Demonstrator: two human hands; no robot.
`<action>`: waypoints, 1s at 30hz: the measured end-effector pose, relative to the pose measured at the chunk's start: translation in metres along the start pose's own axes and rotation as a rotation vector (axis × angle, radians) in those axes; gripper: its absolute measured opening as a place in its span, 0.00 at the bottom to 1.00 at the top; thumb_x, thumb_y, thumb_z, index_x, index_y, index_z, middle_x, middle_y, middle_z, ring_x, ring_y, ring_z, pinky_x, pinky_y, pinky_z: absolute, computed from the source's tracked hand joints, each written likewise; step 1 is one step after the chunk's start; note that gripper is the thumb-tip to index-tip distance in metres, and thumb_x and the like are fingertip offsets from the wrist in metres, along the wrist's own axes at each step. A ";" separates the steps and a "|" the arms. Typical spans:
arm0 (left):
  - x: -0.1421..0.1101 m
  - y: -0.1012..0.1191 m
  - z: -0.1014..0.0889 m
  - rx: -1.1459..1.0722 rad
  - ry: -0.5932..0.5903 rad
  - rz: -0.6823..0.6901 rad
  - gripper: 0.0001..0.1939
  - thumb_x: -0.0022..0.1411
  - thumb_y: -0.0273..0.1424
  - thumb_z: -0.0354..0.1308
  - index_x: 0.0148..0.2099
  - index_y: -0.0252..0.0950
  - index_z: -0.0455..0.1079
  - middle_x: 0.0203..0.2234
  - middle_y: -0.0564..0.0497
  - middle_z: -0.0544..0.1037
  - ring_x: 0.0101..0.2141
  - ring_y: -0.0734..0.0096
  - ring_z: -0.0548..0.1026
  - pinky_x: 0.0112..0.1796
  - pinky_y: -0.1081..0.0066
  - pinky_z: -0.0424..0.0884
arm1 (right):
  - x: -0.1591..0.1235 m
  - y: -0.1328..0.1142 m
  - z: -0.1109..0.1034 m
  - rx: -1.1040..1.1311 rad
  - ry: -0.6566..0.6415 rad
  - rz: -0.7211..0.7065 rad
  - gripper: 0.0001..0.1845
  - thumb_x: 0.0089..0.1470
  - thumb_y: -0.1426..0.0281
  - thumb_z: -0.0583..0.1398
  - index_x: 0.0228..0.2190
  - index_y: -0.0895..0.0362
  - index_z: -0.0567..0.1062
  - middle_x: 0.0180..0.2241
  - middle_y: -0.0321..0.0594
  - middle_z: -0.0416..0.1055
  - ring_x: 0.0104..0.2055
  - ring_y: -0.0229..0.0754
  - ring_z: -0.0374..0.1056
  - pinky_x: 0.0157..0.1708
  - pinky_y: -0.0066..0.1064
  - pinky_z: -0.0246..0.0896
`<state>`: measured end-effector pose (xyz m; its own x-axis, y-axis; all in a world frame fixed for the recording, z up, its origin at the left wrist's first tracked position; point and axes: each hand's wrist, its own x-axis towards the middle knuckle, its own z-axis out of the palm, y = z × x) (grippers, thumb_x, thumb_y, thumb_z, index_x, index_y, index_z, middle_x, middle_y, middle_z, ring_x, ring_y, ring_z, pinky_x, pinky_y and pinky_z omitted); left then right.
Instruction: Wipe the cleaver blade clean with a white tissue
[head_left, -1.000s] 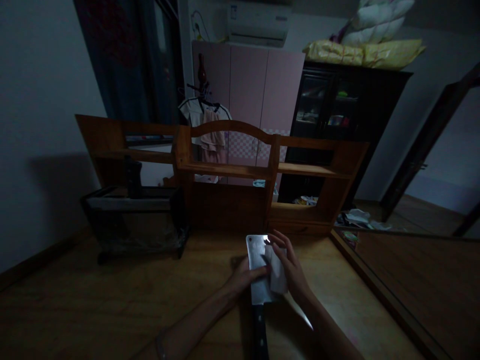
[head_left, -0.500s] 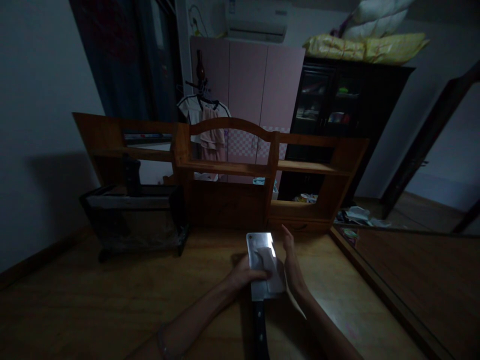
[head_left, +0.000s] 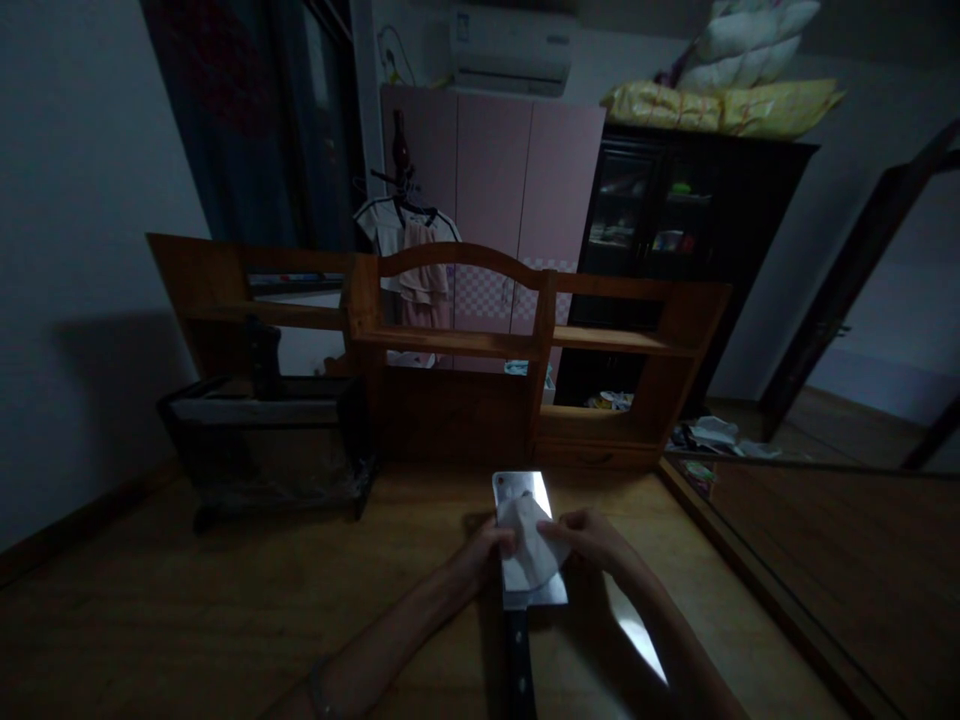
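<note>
A steel cleaver (head_left: 525, 490) lies flat on the wooden desk (head_left: 225, 610), blade pointing away, black handle (head_left: 517, 665) toward me. A white folded tissue (head_left: 531, 545) rests on the blade. My left hand (head_left: 484, 555) is at the blade's left edge, fingers curled, thumb on the tissue. My right hand (head_left: 592, 535) reaches in from the right, its fingers pinched on the tissue's right edge.
A wooden shelf unit (head_left: 465, 340) stands at the desk's back. A dark wire rack (head_left: 262, 430) sits at the back left. The desk's right edge (head_left: 750, 580) drops to the floor. Pink wardrobe (head_left: 495, 190) and dark cabinet (head_left: 675, 220) stand behind.
My right hand, held upright and open beside the blade half a second ago, has come down and pinched the tissue. The tissue has shifted a little on the blade.
</note>
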<state>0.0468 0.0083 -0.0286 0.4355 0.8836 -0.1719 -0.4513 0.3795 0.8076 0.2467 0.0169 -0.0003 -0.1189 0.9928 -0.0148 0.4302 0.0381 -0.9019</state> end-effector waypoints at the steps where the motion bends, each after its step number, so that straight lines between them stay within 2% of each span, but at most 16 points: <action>1: 0.000 0.000 0.000 -0.012 -0.005 -0.020 0.23 0.35 0.22 0.53 0.38 0.28 0.73 0.27 0.48 0.76 0.25 0.70 0.71 0.28 0.72 0.64 | 0.001 0.000 -0.001 -0.003 0.010 -0.008 0.26 0.39 0.49 0.67 0.12 0.57 0.70 0.10 0.32 0.61 0.14 0.32 0.54 0.15 0.26 0.42; 4: -0.001 0.000 -0.001 -0.052 -0.007 -0.066 0.22 0.35 0.23 0.52 0.38 0.28 0.72 0.27 0.47 0.76 0.26 0.68 0.72 0.28 0.72 0.65 | 0.006 0.003 -0.006 -0.010 0.056 -0.036 0.26 0.42 0.49 0.65 0.13 0.57 0.70 0.11 0.32 0.61 0.15 0.33 0.54 0.16 0.26 0.42; 7: -0.003 0.001 0.000 -0.075 -0.002 -0.047 0.22 0.33 0.22 0.52 0.37 0.29 0.70 0.27 0.49 0.75 0.26 0.69 0.72 0.29 0.73 0.65 | 0.009 0.006 -0.008 -0.029 0.117 -0.075 0.26 0.44 0.48 0.64 0.13 0.57 0.69 0.13 0.32 0.61 0.16 0.34 0.54 0.18 0.27 0.43; 11: -0.004 0.002 -0.003 -0.074 -0.051 -0.037 0.22 0.38 0.22 0.55 0.41 0.29 0.71 0.29 0.49 0.77 0.28 0.69 0.73 0.31 0.72 0.67 | 0.003 0.001 -0.006 -0.070 0.223 -0.131 0.24 0.46 0.50 0.64 0.16 0.56 0.71 0.16 0.35 0.64 0.20 0.38 0.59 0.21 0.28 0.48; 14: -0.004 0.003 -0.003 -0.103 -0.020 -0.055 0.18 0.46 0.25 0.61 0.43 0.29 0.72 0.31 0.48 0.78 0.28 0.69 0.74 0.33 0.71 0.68 | -0.008 -0.013 0.000 -0.103 0.414 -0.222 0.15 0.50 0.54 0.63 0.30 0.53 0.76 0.28 0.40 0.72 0.33 0.46 0.66 0.32 0.33 0.58; 15: -0.003 0.004 -0.001 -0.128 -0.001 -0.053 0.18 0.50 0.28 0.62 0.45 0.29 0.72 0.33 0.47 0.79 0.30 0.68 0.75 0.34 0.71 0.69 | -0.012 -0.018 0.003 -0.135 0.524 -0.325 0.13 0.51 0.56 0.64 0.34 0.52 0.77 0.33 0.43 0.73 0.38 0.49 0.66 0.39 0.36 0.60; 16: -0.003 0.005 0.001 -0.164 0.016 -0.052 0.18 0.53 0.32 0.64 0.46 0.30 0.72 0.34 0.46 0.79 0.31 0.67 0.76 0.36 0.70 0.70 | -0.015 -0.023 0.007 -0.168 0.550 -0.431 0.12 0.53 0.59 0.62 0.38 0.51 0.77 0.38 0.45 0.73 0.43 0.51 0.66 0.45 0.39 0.60; 17: -0.003 0.007 0.003 -0.208 0.022 -0.053 0.19 0.55 0.36 0.64 0.47 0.30 0.72 0.36 0.45 0.80 0.33 0.66 0.77 0.38 0.70 0.70 | -0.017 -0.027 0.012 -0.201 0.506 -0.527 0.11 0.56 0.61 0.61 0.40 0.50 0.77 0.42 0.45 0.73 0.46 0.52 0.66 0.48 0.42 0.59; 19: -0.003 0.011 0.007 -0.307 0.006 -0.046 0.22 0.59 0.43 0.62 0.47 0.29 0.72 0.37 0.44 0.80 0.36 0.65 0.77 0.41 0.70 0.71 | -0.021 -0.033 0.023 -0.263 0.323 -0.652 0.13 0.60 0.65 0.57 0.45 0.48 0.76 0.48 0.44 0.72 0.51 0.52 0.65 0.51 0.43 0.60; 21: -0.003 0.014 0.010 -0.392 -0.044 -0.034 0.26 0.61 0.48 0.58 0.47 0.28 0.73 0.37 0.43 0.80 0.36 0.65 0.78 0.42 0.69 0.71 | -0.023 -0.035 0.033 -0.305 0.150 -0.706 0.17 0.62 0.67 0.53 0.50 0.47 0.75 0.54 0.43 0.70 0.56 0.50 0.64 0.55 0.45 0.59; 24: -0.004 0.017 0.009 -0.454 -0.112 -0.027 0.31 0.61 0.53 0.54 0.49 0.27 0.73 0.38 0.42 0.80 0.38 0.63 0.78 0.44 0.68 0.71 | -0.025 -0.035 0.043 -0.384 -0.039 -0.717 0.22 0.64 0.66 0.52 0.59 0.46 0.66 0.61 0.39 0.63 0.64 0.50 0.56 0.63 0.49 0.48; 27: -0.002 0.017 0.007 -0.444 -0.127 -0.035 0.33 0.62 0.53 0.52 0.54 0.28 0.71 0.43 0.41 0.79 0.41 0.61 0.78 0.45 0.67 0.71 | -0.026 -0.034 0.043 -0.459 -0.057 -0.673 0.26 0.64 0.64 0.52 0.62 0.43 0.58 0.65 0.35 0.54 0.68 0.50 0.45 0.66 0.54 0.36; 30: 0.001 0.015 0.004 -0.416 -0.110 -0.013 0.34 0.62 0.53 0.52 0.57 0.29 0.69 0.46 0.41 0.77 0.43 0.59 0.77 0.45 0.65 0.71 | -0.024 -0.031 0.042 -0.511 -0.003 -0.616 0.28 0.63 0.60 0.53 0.63 0.41 0.56 0.67 0.33 0.46 0.70 0.53 0.36 0.65 0.57 0.35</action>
<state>0.0436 0.0135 -0.0144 0.5131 0.8523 -0.1014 -0.7113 0.4884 0.5055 0.1993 -0.0127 0.0097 -0.4706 0.7761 0.4197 0.6433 0.6274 -0.4389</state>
